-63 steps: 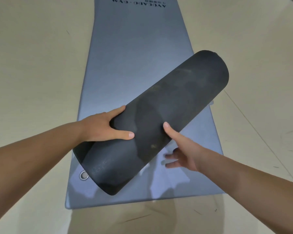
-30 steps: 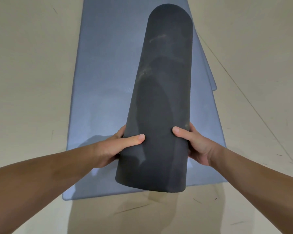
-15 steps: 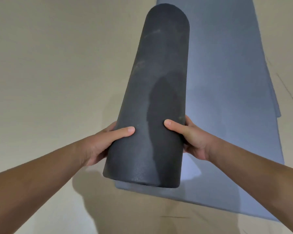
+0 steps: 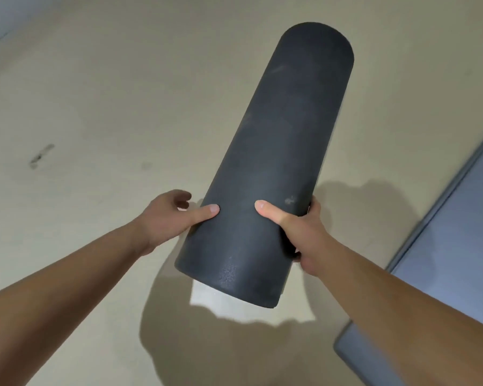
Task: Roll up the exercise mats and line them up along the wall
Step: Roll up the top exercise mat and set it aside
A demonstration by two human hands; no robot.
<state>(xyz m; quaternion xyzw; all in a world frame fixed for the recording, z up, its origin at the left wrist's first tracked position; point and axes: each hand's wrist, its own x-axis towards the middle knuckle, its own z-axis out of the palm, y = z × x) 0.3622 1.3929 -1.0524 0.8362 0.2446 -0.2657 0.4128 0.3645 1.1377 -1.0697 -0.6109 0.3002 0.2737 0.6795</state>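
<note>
Rolled mat point(image 4: 268, 174) is up off the floor point(image 4: 95, 107). My right hand point(image 4: 299, 232) wraps round its near end. My left hand point(image 4: 165, 218) is loose, only the thumb touching. Should grip with the left too and squeeze so the roll can't unwind while carried.

Your one view: head camera, angled down past your arms.
The wide-angle camera on your head faces forward and down at the floor point(image 4: 95, 107). It sits close: your forearms enter from the bottom corners, and your left hand point(image 4: 165, 218), right hand point(image 4: 301, 232) and the rolled mat point(image 4: 276, 162) fill the middle.
</note>
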